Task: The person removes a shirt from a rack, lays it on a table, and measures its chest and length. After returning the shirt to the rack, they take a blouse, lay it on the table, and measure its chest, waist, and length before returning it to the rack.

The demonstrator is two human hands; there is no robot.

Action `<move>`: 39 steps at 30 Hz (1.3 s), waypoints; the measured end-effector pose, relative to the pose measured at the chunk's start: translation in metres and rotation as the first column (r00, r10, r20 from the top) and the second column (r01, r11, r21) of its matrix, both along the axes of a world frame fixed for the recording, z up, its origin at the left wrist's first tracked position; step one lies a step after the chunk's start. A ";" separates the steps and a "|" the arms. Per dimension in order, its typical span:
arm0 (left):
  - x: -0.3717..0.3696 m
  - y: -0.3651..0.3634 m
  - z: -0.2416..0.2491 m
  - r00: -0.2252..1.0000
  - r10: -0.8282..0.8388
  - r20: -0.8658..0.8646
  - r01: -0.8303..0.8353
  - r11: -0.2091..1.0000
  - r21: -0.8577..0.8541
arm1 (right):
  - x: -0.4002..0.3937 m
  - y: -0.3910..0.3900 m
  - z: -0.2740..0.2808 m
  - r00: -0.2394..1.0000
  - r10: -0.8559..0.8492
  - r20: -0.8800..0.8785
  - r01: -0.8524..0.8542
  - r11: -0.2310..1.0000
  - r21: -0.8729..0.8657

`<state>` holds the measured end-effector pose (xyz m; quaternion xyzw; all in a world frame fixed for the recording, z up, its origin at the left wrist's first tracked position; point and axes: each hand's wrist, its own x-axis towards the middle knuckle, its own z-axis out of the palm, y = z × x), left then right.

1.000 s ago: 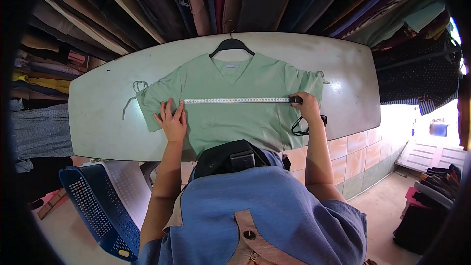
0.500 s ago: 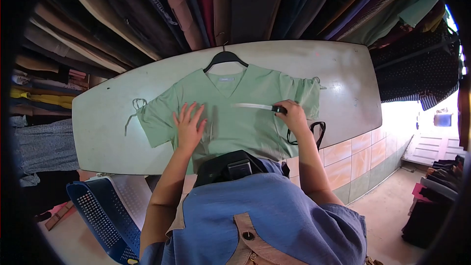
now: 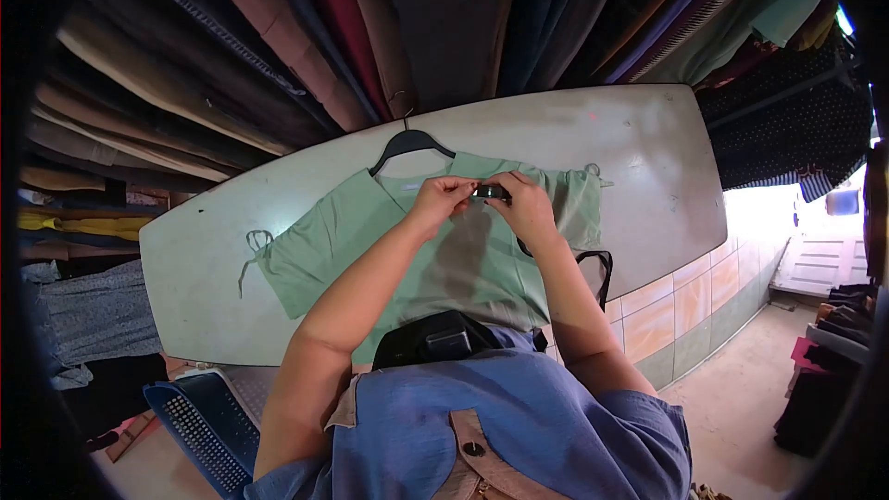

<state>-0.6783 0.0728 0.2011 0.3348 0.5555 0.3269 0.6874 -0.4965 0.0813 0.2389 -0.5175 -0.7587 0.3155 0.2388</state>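
Pinching the small black tape measure (image 3: 492, 192) from its right side, the right hand (image 3: 526, 210) holds it between thumb and fingers above the chest of the green shirt (image 3: 319, 245). The left hand (image 3: 439, 207) meets it from the other side, thumb and fingertips pressed together at its near end; whether they grip the blade or only the case is too small to tell. The curled fingers hide part of the case, and no length of blade can be made out.

The tape measure's long axis runs roughly left to right, across the shirt. Just below its neckline, the shirt is partly covered by both hands and the left forearm, and its lower edge is hidden behind the black pouch (image 3: 433, 337) at the person's waist. Its neck points away from the person, its long axis running from the hanger (image 3: 410, 142) toward the waist, with the sleeves out to either side and a tie at each cuff. The hanger's hook leans slightly left at the far edge of the pale table (image 3: 199, 287).

A black strap (image 3: 607, 270) loops beside the right forearm; where it is attached is unclear. Beyond the table hang dark and coloured clothes (image 3: 454, 23), cut off at the top. A blue basket (image 3: 208, 421), partly hidden by the left arm, stands at lower left.
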 end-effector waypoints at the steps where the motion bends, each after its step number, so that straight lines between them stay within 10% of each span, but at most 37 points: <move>1: -0.001 0.005 0.001 1.000 0.007 0.018 -0.007 1.000 0.025 | 0.000 0.004 -0.001 1.000 -0.012 0.008 0.012 1.000 0.010; 6: -0.007 0.029 -0.003 0.977 -0.039 -0.211 0.073 0.985 0.154 | -0.001 0.021 -0.005 0.994 -0.083 0.074 0.081 0.996 0.025; 8: -0.007 0.038 0.000 0.791 0.079 -0.606 0.175 0.921 0.348 | 0.002 0.027 -0.006 0.985 -0.119 0.124 0.118 0.993 0.016; 11: -0.006 0.048 -0.002 0.678 0.207 -0.706 0.178 0.885 0.430 | 0.019 0.036 -0.009 0.975 -0.163 0.150 0.159 0.987 0.037; 20: -0.004 0.050 -0.010 0.470 0.280 -0.837 0.257 0.864 0.433 | 0.049 0.046 -0.018 0.955 -0.227 0.189 0.224 0.974 0.038; 39: -0.004 0.045 -0.020 0.442 0.377 -0.814 0.243 0.823 0.514 | 0.052 0.049 -0.030 0.958 -0.237 0.160 0.239 0.971 0.009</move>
